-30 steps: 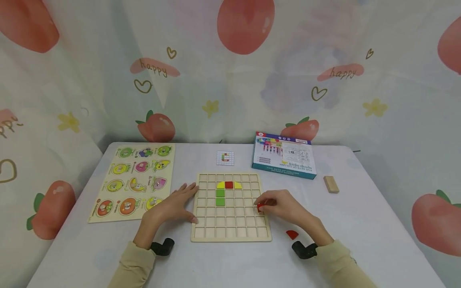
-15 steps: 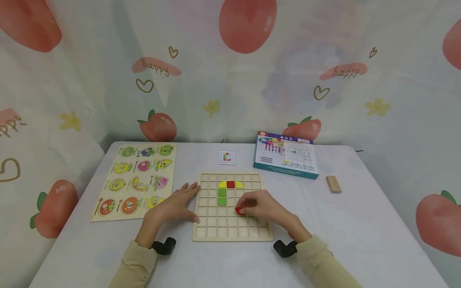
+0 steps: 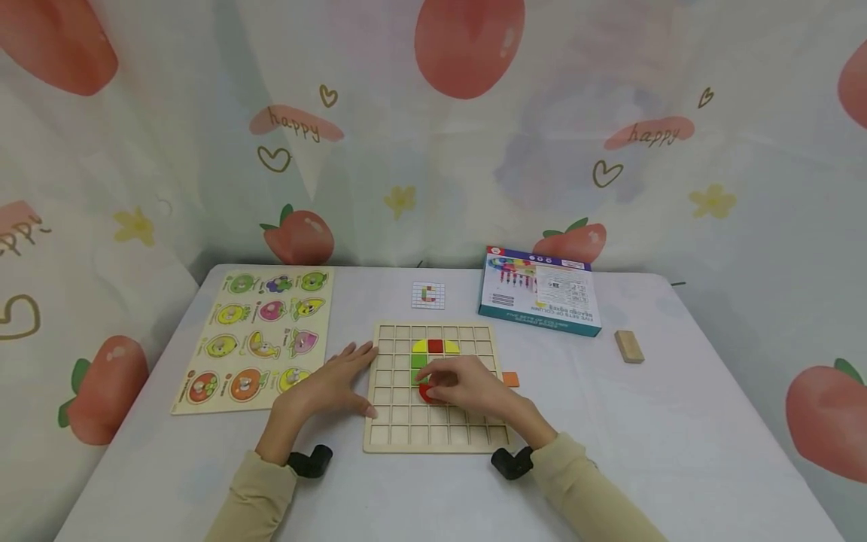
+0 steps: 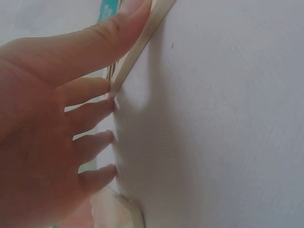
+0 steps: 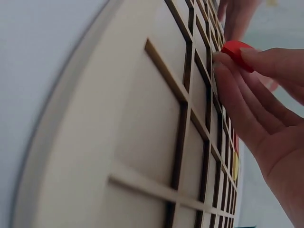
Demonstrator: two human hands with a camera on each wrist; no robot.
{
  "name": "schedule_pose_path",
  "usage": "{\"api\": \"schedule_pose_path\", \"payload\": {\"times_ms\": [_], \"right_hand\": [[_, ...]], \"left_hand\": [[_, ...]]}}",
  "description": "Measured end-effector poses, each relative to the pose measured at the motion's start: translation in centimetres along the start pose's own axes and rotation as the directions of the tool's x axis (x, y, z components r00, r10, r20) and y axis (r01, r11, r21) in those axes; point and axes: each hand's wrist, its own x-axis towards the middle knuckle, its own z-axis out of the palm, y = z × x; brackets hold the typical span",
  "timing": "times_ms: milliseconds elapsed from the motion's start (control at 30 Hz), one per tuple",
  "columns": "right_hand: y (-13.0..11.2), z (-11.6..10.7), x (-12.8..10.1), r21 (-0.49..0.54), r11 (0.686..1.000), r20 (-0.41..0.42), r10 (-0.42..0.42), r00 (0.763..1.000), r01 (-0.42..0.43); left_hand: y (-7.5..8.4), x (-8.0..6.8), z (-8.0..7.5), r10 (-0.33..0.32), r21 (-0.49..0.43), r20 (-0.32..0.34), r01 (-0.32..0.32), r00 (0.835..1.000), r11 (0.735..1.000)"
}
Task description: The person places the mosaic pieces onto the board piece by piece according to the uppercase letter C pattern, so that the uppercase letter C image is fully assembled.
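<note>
My right hand (image 3: 467,385) pinches a red quarter-circle tile (image 3: 425,395) between thumb and fingers, over the wooden grid board (image 3: 436,450) just below the green squares. The right wrist view shows this red tile (image 5: 233,50) tilted at the fingertips. With fingers spread, my left hand (image 3: 328,385) touches the board's left edge with its thumb and fingertips. Set in the grid are a red square (image 3: 436,346), a yellow curved piece (image 3: 420,346) on its left, another yellow piece (image 3: 451,347) on its right, and two green squares (image 3: 419,361) below the left one.
An orange square (image 3: 511,379) lies by the board's right edge. Behind the board is a small pattern card (image 3: 428,296). A fruit puzzle board (image 3: 254,339) lies at left, a flat box (image 3: 538,292) at back right, and a wooden block (image 3: 629,347) at right.
My right hand has carried the red tile leftward from the board's right edge to below the green squares. The orange square has come into view. My left hand stays at the board's edge.
</note>
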Motion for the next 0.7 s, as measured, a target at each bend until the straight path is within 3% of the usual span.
{"api": "schedule_pose_path", "payload": {"times_ms": [700], "right_hand": [[-0.6, 0.8, 1.2, -0.158, 0.987, 0.024, -0.029, 0.999, 0.032]], "left_hand": [[-0.4, 0.3, 0.1, 0.002, -0.003, 0.001, -0.002, 1.0, 1.0]]}}
